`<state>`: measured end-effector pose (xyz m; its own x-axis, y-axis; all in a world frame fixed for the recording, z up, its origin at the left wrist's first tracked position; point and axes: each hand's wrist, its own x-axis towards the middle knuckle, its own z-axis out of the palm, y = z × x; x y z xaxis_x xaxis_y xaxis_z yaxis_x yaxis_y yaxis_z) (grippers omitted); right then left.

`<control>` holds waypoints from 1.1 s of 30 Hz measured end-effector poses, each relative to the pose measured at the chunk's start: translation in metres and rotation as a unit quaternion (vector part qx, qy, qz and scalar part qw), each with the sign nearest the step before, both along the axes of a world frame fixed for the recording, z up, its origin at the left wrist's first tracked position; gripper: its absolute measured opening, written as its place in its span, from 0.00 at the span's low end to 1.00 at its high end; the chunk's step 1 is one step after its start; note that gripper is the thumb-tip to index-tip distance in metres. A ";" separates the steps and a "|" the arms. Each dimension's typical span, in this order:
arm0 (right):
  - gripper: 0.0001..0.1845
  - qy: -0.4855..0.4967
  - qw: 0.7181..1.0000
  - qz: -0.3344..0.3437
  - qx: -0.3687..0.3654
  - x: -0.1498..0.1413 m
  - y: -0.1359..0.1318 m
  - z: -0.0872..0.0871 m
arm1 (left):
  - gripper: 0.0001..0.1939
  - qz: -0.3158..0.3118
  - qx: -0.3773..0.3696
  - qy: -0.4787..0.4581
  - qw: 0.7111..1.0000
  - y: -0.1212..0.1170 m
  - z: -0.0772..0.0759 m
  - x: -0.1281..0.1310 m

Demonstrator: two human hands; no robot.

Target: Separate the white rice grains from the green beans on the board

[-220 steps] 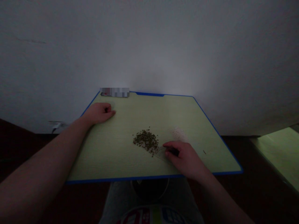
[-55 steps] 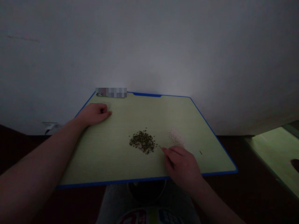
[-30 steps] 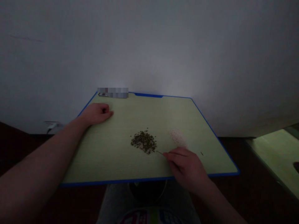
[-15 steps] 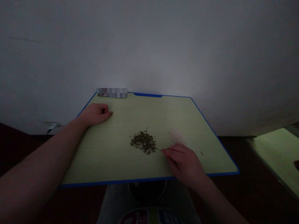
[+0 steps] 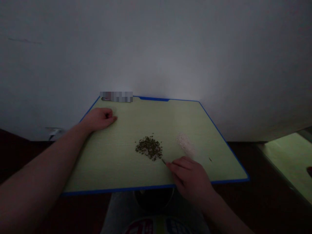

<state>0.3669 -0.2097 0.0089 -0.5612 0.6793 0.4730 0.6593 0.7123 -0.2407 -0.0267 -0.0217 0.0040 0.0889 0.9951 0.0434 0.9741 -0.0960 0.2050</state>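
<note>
My right hand [image 5: 188,174] pinches a thin stick [image 5: 164,161] between thumb and fingertips. The stick's tip is at the lower right edge of a pile of small green-brown beans [image 5: 149,146], with some pale grains among them. Just beyond my right hand lies a loose patch of white rice-like grains [image 5: 185,143]. My left hand [image 5: 101,118] rests on the far left of the table, its fingers curled in and nothing visible in them. It is well apart from both piles.
The pale table [image 5: 109,165] has a blue rim. A pixelated flat object [image 5: 119,97] lies at its back left corner. A short dark sliver [image 5: 210,159] lies to the right. A dark round container [image 5: 154,199] sits below the front edge, between my legs. A wall [image 5: 156,48] rises behind.
My right hand has moved slightly toward me, taking the stick's tip down along the bean pile's right edge. More of the white patch shows. My left hand stays put.
</note>
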 end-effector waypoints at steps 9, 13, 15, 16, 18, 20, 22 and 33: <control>0.16 -0.077 0.993 -0.071 0.046 -0.002 -0.002 -0.004 | 0.19 -0.012 0.009 -0.019 1.000 -0.002 0.002 0.002; 0.16 -0.067 0.992 -0.092 0.049 0.002 -0.003 -0.005 | 0.19 -0.008 0.004 -0.014 1.000 -0.002 0.003 0.003; 0.16 -0.057 0.995 -0.075 0.041 -0.001 -0.006 -0.004 | 0.19 -0.005 0.004 -0.010 1.000 -0.002 0.003 0.003; 0.17 -0.053 0.996 -0.064 0.039 -0.003 -0.007 -0.004 | 0.19 -0.005 0.004 -0.008 1.000 -0.002 0.003 0.003; 0.17 -0.049 0.997 -0.047 0.041 -0.008 -0.009 -0.003 | 0.19 -0.003 0.002 -0.006 1.000 -0.002 0.003 0.003; 0.16 -0.047 0.997 -0.035 0.047 -0.013 -0.010 -0.004 | 0.20 0.001 0.000 -0.006 1.000 -0.002 0.002 0.003; 0.15 -0.048 0.997 -0.031 0.051 -0.017 -0.009 -0.005 | 0.20 0.005 -0.001 -0.006 1.000 -0.001 0.002 0.003; 0.18 -0.102 0.986 -0.113 0.064 -0.010 -0.004 -0.005 | 0.19 -0.001 0.005 -0.014 1.000 -0.001 0.000 -0.001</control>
